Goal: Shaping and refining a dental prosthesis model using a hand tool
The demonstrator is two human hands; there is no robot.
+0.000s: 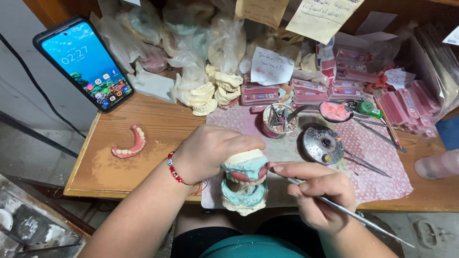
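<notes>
Head view: left hand (pixel 210 150) grips the plaster jaw model (pixel 245 181) at six o'clock, steadying it; right hand (pixel 318 193) pinches a thin metal tool (pixel 354 215) pen-style against it. Farther, a loose denture (pixel 130 145) at ten o'clock.

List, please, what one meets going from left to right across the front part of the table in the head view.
Smartphone → pink partial denture → left hand → dental cast model → right hand with thin metal tool → round metal dish → pink bottle.
</notes>
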